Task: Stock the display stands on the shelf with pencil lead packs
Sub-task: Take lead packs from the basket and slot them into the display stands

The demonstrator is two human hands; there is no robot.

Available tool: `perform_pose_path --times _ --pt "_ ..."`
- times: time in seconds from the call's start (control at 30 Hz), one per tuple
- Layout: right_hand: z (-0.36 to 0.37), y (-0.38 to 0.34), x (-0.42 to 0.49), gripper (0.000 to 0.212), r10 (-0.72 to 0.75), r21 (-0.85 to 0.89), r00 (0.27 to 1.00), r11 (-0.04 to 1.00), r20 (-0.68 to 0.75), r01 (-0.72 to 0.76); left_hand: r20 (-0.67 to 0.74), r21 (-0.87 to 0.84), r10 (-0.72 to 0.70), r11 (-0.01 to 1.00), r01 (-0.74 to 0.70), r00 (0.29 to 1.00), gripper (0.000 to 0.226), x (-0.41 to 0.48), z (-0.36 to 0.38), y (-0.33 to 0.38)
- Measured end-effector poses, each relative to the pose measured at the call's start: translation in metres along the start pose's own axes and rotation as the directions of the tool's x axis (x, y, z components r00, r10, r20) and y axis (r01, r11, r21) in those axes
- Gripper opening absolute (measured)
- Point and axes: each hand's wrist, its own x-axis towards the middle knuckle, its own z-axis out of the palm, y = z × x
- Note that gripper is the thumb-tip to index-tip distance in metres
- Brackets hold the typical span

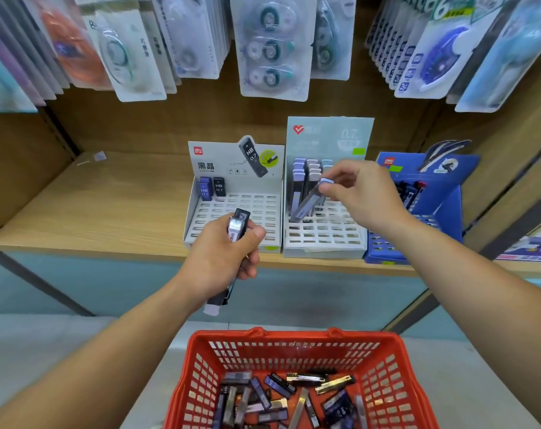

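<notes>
Head | left hand [222,255] grips lead packs [238,226] | right hand [362,193] pinches tilted pack [306,202] over middle stand [324,251], front slots [321,235] free

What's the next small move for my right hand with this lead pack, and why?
Probably tip the tilted pack upright and push it down into an empty slot by its lower end. The right hand pinches it by its cap, and its lower end is at the grid of the middle stand, beside the filled back rows; the slots in front are empty.
</notes>
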Motion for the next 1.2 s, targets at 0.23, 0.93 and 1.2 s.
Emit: perform_pose_path --times 0.23,0.93,1.2 --pt "0.012 -0.009 0.003 0.007 -0.067 -0.075 0.995 0.994 0.079 0.073 0.031 0.018 0.017 1.000 -0.017 0.999 0.015 -0.001 0.001 -0.001" --pt "0.044 0.006 -0.009 0.019 -0.167 -0.089 0.984 0.983 -0.058 0.162 -0.006 0.017 -0.006 1.000 0.006 1.000 0.012 0.003 -0.001 -0.002" --pt "0.025 -0.033 -0.036 0.031 -0.119 0.046 0.992 0.992 0.051 0.116 0.077 0.019 -0.038 0.999 0.036 0.996 0.015 0.001 0.006 0.000"
